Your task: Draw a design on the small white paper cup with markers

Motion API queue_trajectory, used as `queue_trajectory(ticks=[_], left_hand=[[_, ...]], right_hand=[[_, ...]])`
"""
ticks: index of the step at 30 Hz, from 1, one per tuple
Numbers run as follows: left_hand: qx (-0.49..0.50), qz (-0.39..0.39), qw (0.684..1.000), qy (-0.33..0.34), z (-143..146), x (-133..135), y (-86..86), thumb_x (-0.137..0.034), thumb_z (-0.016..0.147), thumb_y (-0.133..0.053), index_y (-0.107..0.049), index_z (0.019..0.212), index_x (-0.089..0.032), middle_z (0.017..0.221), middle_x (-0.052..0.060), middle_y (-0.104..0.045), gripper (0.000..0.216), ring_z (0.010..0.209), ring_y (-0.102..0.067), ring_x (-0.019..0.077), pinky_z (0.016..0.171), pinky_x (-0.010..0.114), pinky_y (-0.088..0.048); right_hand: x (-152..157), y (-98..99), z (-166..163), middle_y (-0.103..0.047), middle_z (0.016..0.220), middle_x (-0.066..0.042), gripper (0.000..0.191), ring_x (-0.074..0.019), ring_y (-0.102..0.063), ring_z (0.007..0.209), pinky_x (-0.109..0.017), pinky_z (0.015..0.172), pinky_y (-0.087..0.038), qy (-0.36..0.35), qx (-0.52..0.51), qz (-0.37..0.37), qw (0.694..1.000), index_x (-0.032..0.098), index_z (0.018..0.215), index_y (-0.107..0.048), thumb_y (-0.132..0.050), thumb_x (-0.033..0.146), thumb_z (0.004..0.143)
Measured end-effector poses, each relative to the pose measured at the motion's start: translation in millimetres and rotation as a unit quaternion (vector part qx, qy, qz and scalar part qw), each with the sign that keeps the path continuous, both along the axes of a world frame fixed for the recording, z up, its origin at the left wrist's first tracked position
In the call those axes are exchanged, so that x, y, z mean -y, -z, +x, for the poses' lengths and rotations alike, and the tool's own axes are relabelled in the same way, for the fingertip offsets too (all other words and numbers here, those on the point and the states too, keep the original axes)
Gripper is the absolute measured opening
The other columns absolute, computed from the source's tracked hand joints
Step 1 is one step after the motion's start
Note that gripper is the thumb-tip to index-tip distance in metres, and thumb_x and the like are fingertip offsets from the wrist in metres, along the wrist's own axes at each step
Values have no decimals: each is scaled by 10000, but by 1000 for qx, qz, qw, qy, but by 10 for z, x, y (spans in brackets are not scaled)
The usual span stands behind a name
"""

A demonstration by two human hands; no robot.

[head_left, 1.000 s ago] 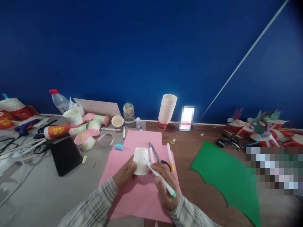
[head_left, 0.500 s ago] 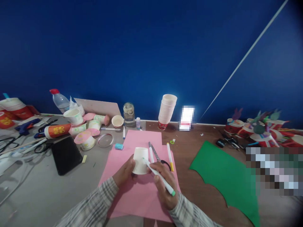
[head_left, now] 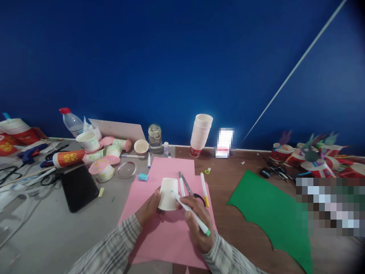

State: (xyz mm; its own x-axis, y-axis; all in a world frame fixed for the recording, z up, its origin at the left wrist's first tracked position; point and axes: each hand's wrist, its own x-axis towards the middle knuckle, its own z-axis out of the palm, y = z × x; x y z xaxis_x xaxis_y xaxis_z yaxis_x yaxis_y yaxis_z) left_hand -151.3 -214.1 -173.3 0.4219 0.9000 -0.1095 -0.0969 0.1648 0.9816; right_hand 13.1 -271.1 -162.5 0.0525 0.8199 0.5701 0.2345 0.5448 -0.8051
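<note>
A plain white paper cup (head_left: 169, 193) is held upside down by my left hand (head_left: 150, 207), thumb along its left side. My right hand (head_left: 198, 219) grips a white marker (head_left: 192, 215) with a green end, its tip on or very near the cup's wall. Whether the tip touches I cannot tell. Beneath both hands lie pink paper sheets (head_left: 162, 239). Just beyond my right hand are a pair of scissors (head_left: 186, 183), a grey-capped marker (head_left: 181, 182) and a yellow marker (head_left: 204, 188).
Behind the paper stand a tall stack of paper cups (head_left: 201, 133) and a glass jar (head_left: 154, 139). Green paper (head_left: 268, 213) lies right. Decorated cups (head_left: 316, 167) sit far right. Pink-and-white cup pieces (head_left: 104, 169), a black tablet-like slab (head_left: 80, 189) and a glue gun (head_left: 31, 152) lie left.
Almost nothing differs. The cup has shifted very slightly left in the view, along with the surrounding objects; both hands keep their holds.
</note>
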Motion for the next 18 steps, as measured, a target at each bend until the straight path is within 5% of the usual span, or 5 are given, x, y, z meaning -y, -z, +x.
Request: queue_trajectory(ticks=[18], left_hand=[[52, -4, 999, 1, 84, 49, -194, -640, 680, -393, -593, 712, -173, 439, -37, -530, 509, 339, -408, 84, 315, 197, -287]], right_hand=[[10, 17, 20, -678, 829, -37, 238, -188, -653, 737, -297, 670, -554, -7, 5, -10, 1000, 226, 1031, -608, -480, 251, 832]])
